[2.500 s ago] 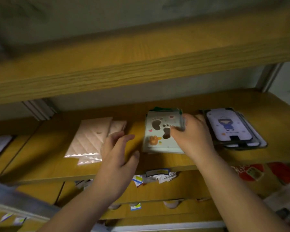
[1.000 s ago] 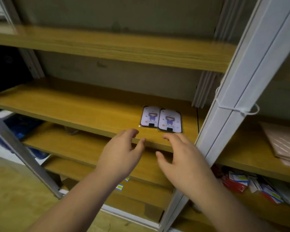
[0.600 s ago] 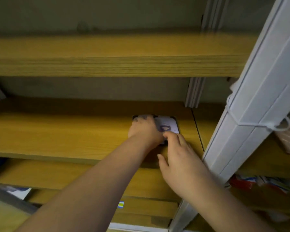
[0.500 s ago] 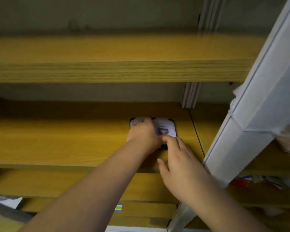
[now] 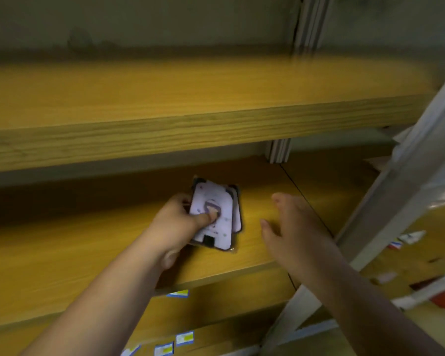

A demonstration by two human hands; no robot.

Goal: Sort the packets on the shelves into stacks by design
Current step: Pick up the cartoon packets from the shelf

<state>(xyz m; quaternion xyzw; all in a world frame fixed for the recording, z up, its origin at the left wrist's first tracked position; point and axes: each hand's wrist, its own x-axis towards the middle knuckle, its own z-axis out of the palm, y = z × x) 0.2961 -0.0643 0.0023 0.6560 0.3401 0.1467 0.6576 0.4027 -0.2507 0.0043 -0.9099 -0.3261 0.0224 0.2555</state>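
Note:
Two lilac packets with a cartoon girl and dark edges are stacked, one slightly offset under the other, just above the middle wooden shelf. My left hand grips them from the left, thumb pressed on the top packet's picture. My right hand hovers to the right of the packets, fingers spread, holding nothing and not touching them.
A white metal upright slants down the right side, close to my right forearm. An upper wooden shelf overhangs the packets. Small labelled packets lie on lower shelves, and more coloured ones sit beyond the upright.
The two lilac packets that lay side by side are now gathered into one stack in my left hand. My right hand has come off them and moved right.

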